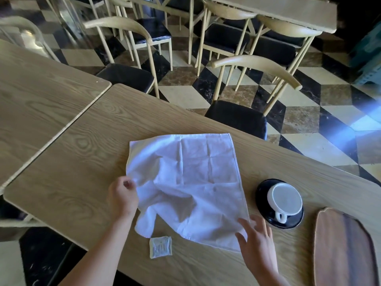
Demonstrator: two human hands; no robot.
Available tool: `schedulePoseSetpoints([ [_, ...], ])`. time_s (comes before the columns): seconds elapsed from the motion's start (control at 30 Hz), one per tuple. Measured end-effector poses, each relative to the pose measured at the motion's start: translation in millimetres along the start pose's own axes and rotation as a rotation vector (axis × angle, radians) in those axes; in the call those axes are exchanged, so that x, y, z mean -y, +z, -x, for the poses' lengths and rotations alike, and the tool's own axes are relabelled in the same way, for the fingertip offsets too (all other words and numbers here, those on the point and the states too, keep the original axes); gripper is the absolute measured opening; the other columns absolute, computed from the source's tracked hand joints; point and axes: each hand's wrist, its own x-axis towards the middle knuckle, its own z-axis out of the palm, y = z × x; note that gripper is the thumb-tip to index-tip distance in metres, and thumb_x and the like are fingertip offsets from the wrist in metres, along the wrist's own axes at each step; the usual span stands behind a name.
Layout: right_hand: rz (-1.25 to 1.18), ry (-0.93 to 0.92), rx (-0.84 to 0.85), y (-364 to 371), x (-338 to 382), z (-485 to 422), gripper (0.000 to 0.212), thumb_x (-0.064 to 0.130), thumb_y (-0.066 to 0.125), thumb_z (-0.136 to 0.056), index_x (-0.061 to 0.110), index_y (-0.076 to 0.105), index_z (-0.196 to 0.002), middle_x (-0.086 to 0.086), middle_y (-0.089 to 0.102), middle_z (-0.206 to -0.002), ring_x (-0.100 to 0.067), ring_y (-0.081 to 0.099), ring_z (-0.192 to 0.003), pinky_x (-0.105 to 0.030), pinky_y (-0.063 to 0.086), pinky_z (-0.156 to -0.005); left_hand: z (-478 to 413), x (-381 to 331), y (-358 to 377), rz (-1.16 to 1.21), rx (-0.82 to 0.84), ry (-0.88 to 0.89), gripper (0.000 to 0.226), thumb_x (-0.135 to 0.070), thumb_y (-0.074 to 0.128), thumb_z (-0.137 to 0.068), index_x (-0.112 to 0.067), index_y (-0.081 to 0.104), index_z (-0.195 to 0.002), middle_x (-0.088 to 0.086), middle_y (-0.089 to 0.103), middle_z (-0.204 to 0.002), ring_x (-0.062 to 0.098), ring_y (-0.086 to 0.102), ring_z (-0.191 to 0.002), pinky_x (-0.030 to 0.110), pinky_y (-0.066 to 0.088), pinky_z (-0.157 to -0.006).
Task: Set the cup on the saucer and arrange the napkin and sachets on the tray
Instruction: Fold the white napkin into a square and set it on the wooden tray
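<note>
The right hand (257,242) lay with fingers spread on the napkin (185,182) corner; the left hand (122,198) kept a pinching grip on its left edge. One sachet (160,247) sat just beside it on the desk (82,172) (cup (285,198) on saucer (288,223), tray (342,244) beyond).

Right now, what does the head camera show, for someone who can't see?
The left hand pinches a white napkin spread on the table; the right hand touches its corner. The cup sits on its saucer near the tray.
</note>
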Motion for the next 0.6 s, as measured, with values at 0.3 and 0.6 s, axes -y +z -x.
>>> schedulePoseSetpoints([
  [0.3, -0.433, 0.323, -0.018, 0.9, -11.4, -11.4, 0.033, 0.001, 0.075, -0.075, 0.018, 0.071, -0.104, -0.004, 0.063, -0.105, -0.019, 0.064, -0.074, -0.03, 0.045, -0.076, -21.3, 23.7, -10.6, 0.071, 0.137, -0.226, 0.047, -0.015, 0.07, -0.082, 0.0, 0.054, -0.124, 0.025, 0.064, -0.117, 0.039, 0.061, -0.108, 0.054, 0.049, -0.094],
  [0.6, -0.512, 0.371, 0.07, -7.1, -13.5, -2.0, 0.028, 0.019, 0.079, -0.073, 0.039, 0.067, -0.089, 0.004, 0.066, -0.068, -0.013, 0.064, -0.062, -0.026, 0.044, -0.056, 79.4, 42.1, -68.3, -0.411, 0.388, -0.3, 0.053, -0.054, 0.062, -0.081, -0.011, 0.06, -0.112, 0.008, 0.071, -0.104, 0.033, 0.065, -0.097, 0.035, 0.048, -0.075],
])
